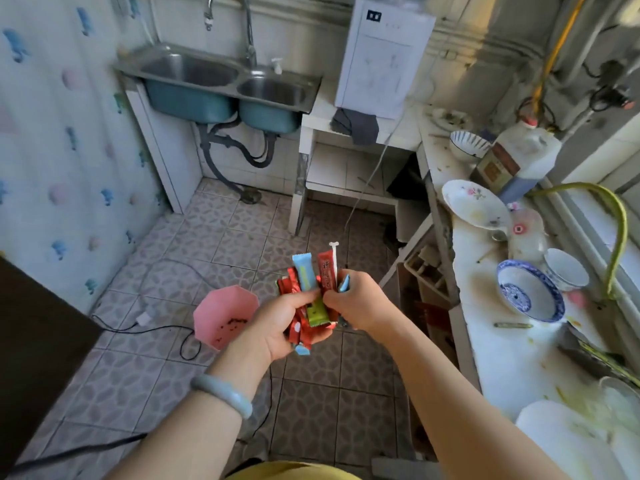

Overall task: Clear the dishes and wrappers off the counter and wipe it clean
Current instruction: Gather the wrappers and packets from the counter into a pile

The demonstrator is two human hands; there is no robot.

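While beside wrappers, pink bin with specks.

Two hands, one bunch of wrappers, three bowls, one floral plate, one jug, one pink bin

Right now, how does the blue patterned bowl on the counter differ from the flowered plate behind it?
The blue bowl is deep, with a dense blue pattern; the flowered plate is shallow and mostly white with a pink flower. The plate lies at the counter edge; the bowl sits further in. Both rest on the soiled counter.
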